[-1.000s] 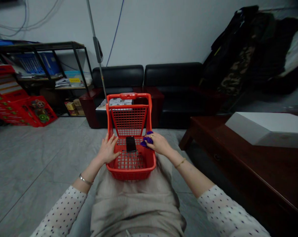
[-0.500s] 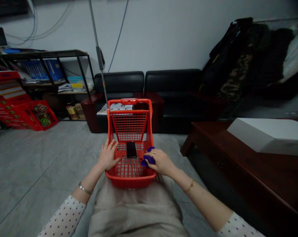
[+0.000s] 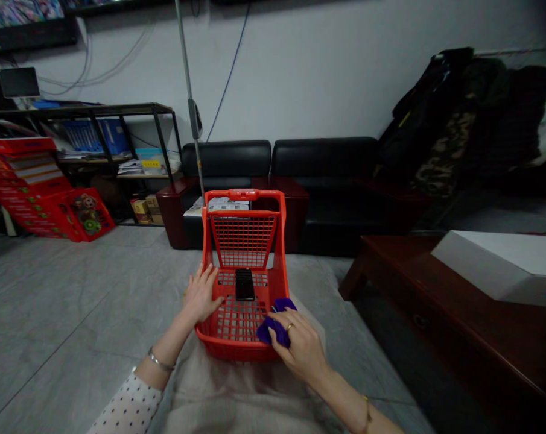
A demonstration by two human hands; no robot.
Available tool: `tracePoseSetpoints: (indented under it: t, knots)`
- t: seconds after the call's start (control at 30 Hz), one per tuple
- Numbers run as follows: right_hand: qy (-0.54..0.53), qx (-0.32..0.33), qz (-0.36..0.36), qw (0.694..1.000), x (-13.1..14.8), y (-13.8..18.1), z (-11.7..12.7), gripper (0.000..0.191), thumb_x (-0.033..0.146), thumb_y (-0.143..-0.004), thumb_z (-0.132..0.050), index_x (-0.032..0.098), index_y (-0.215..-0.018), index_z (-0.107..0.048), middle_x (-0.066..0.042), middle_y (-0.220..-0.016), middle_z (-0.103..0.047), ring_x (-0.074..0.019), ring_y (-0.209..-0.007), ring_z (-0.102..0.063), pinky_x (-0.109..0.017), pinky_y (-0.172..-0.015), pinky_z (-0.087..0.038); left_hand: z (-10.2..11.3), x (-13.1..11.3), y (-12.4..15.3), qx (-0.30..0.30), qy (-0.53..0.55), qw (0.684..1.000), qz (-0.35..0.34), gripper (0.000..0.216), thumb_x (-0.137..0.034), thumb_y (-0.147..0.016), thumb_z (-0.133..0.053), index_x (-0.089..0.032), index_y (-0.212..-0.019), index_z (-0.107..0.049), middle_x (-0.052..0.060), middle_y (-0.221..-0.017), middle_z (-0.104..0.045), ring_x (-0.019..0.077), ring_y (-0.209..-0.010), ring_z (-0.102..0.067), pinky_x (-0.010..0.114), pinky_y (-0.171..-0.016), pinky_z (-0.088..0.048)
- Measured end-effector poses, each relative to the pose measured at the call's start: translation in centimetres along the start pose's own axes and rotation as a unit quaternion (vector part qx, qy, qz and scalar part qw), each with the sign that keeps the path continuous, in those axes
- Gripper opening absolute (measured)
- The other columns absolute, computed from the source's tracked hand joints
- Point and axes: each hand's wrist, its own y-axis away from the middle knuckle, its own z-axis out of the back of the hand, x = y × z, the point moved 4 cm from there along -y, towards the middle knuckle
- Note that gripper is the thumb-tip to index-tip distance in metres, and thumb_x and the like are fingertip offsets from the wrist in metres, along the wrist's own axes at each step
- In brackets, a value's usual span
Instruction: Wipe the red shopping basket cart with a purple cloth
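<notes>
A small red plastic shopping cart rests on my lap with its handle away from me. Inside it, near the back, lies a black phone-like slab. My left hand lies on the cart's left rim with fingers spread, holding it steady. My right hand is closed around a purple cloth pressed on the cart's near right corner.
A black sofa stands against the wall ahead. A dark wooden table with a white box is at my right. Metal shelves and red cartons are at the left. A pole rises behind the cart.
My right hand slid the purple cloth from the cart's far right side toward me to the near right corner. The view tilted upward. My left hand stayed on the left rim.
</notes>
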Motion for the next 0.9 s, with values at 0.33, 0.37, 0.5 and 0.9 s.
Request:
tracePoseSetpoints:
  t: [0.33, 0.37, 0.5, 0.9]
  knots:
    - [0.029, 0.081, -0.047, 0.995, -8.9, -9.1, -1.4, 0.021, 0.028, -0.088, -0.057, 0.018, -0.102, -0.069, -0.010, -0.107, -0.071, -0.0217, -0.106, -0.063, -0.038, -0.096, -0.050, 0.2, -0.8, -0.6, 0.038, -0.002, 0.999, -0.027, 0.087, -0.030, -0.072, -0.069, -0.017, -0.149, -0.031, 0.013, -0.159, -0.027, 0.0363, -0.149, -0.002, 0.058, -0.117, -0.024]
    - [0.030, 0.082, -0.055, 0.995, -9.0, -9.5, -1.8, 0.022, 0.029, -0.088, -0.057, 0.018, -0.102, -0.070, -0.010, -0.113, -0.070, -0.0229, -0.113, -0.060, -0.041, -0.101, -0.047, 0.1, -0.8, -0.7, 0.033, -0.001, 0.999, -0.025, 0.086, -0.030, -0.072, -0.069, -0.016, -0.149, -0.031, 0.013, -0.159, -0.028, 0.0365, -0.149, -0.003, 0.058, -0.117, -0.025]
    - [0.052, 0.096, -0.114, 0.987, -8.1, -8.7, -3.0, 0.039, 0.041, -0.090, -0.056, 0.019, -0.121, -0.065, -0.012, -0.146, -0.048, -0.0338, -0.141, -0.033, -0.063, -0.110, -0.030, -0.3, -0.4, -0.6, 0.005, -0.008, 1.000, -0.019, 0.084, -0.030, -0.073, -0.067, -0.017, -0.149, -0.032, 0.013, -0.158, -0.030, 0.0368, -0.149, -0.007, 0.060, -0.115, -0.026]
    - [0.083, 0.066, -0.139, 0.985, -8.0, -7.8, -4.2, 0.054, 0.014, -0.079, -0.062, 0.014, -0.133, -0.056, -0.015, -0.144, -0.050, -0.0262, -0.133, -0.046, -0.043, -0.112, -0.038, 0.4, -0.6, 0.1, 0.025, 0.006, 1.000, -0.011, 0.083, -0.029, -0.075, -0.066, -0.017, -0.149, -0.030, 0.013, -0.160, -0.026, 0.0339, -0.150, -0.003, 0.056, -0.118, -0.021]
